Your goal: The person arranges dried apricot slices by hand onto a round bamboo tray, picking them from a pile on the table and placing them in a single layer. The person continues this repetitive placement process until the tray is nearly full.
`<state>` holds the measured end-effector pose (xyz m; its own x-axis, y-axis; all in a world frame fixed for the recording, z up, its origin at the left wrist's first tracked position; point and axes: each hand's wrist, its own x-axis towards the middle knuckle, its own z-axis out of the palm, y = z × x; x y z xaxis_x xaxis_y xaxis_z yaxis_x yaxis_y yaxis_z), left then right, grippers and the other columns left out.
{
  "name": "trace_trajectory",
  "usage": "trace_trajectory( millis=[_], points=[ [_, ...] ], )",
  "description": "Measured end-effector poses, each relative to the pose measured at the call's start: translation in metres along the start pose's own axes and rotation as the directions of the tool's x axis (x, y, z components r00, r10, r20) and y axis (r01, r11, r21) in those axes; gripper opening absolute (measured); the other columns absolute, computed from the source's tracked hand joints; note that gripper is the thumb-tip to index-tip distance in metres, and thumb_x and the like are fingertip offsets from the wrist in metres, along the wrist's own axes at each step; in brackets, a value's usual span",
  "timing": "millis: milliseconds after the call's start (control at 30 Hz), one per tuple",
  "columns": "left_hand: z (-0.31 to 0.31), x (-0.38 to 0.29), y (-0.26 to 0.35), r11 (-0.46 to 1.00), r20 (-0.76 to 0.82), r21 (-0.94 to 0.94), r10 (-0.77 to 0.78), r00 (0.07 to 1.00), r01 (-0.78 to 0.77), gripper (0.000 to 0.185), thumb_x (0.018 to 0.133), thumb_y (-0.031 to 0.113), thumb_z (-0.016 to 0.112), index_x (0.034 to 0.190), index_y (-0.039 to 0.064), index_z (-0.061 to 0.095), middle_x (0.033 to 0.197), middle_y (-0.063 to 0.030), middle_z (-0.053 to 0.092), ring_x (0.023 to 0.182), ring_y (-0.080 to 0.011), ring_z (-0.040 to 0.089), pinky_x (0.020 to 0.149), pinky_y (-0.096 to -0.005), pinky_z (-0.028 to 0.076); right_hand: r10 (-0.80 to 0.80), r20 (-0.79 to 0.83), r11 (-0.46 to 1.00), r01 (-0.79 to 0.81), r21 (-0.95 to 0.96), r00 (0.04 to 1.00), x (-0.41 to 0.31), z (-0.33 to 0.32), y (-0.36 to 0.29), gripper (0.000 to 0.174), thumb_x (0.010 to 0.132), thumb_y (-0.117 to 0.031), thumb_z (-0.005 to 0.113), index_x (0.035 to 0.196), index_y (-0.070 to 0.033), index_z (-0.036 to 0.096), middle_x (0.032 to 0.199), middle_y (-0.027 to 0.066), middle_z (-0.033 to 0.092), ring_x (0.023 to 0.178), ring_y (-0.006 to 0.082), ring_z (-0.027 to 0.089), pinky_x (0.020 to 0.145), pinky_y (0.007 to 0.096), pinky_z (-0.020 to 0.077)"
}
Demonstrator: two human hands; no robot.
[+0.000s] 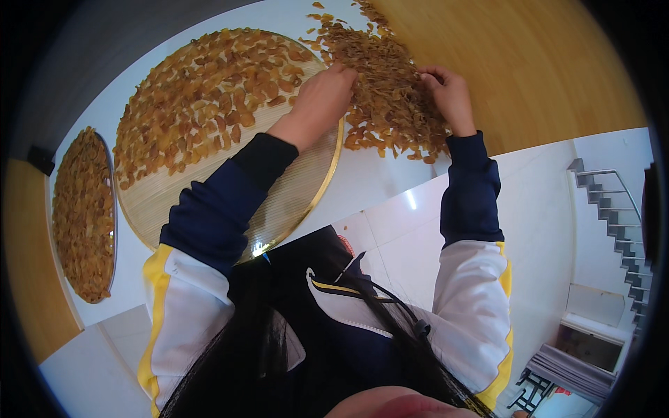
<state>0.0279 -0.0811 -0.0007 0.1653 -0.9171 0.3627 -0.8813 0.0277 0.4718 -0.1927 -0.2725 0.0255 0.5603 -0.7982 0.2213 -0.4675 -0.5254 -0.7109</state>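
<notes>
A heap of dried, amber-brown slices (389,78) lies on the white tabletop (366,175). My left hand (326,99) is at the heap's left side, over the rim of a large round woven tray (292,172); its fingertips are partly hidden against the slices. At the heap's right edge is my right hand (452,96), thumb and forefinger close together by the slices. Whether either hand pinches a piece is too small to tell. Similar slices (209,99) are spread over the far part of the tray, while its near part shows bare ribbed surface.
Another round tray covered with slices (83,219) stands at the left. A wooden surface (522,68) borders the heap on the right. Tiled floor (397,235) shows below the table edge, and a staircase with a metal railing (611,209) is farther right.
</notes>
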Motion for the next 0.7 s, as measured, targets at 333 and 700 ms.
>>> trace_trajectory(
  millis=[333, 700],
  points=[
    [0.024, 0.015, 0.002, 1.000, 0.023, 0.025, 0.017, 1.000, -0.017, 0.019, 0.094, 0.006, 0.067, 0.112, 0.007, 0.071, 0.108, -0.0143, 0.068, 0.101, -0.0386, 0.068, 0.085, -0.0483, 0.055, 0.009, 0.004, 0.961, -0.010, 0.276, 1.000, -0.026, -0.009, -0.030, 0.022, 0.101, -0.004, 0.064, 0.120, 0.001, 0.074, 0.099, 0.0041, 0.074, 0.082, 0.0104, 0.067, 0.076, 0.0251, 0.0566],
    [-0.059, -0.089, 0.008, 0.984, -0.063, -0.169, -0.063, 0.996, 0.052, 0.010, 0.098, 0.016, 0.066, 0.106, 0.009, 0.070, 0.100, -0.0082, 0.068, 0.091, -0.0307, 0.069, 0.076, -0.0411, 0.056, -0.013, 0.165, 0.924, -0.051, 0.379, 0.986, -0.061, 0.044, -0.090, 0.020, 0.099, -0.003, 0.068, 0.117, 0.000, 0.075, 0.093, 0.0006, 0.073, 0.084, 0.0067, 0.065, 0.075, 0.0220, 0.0513]
  ],
)
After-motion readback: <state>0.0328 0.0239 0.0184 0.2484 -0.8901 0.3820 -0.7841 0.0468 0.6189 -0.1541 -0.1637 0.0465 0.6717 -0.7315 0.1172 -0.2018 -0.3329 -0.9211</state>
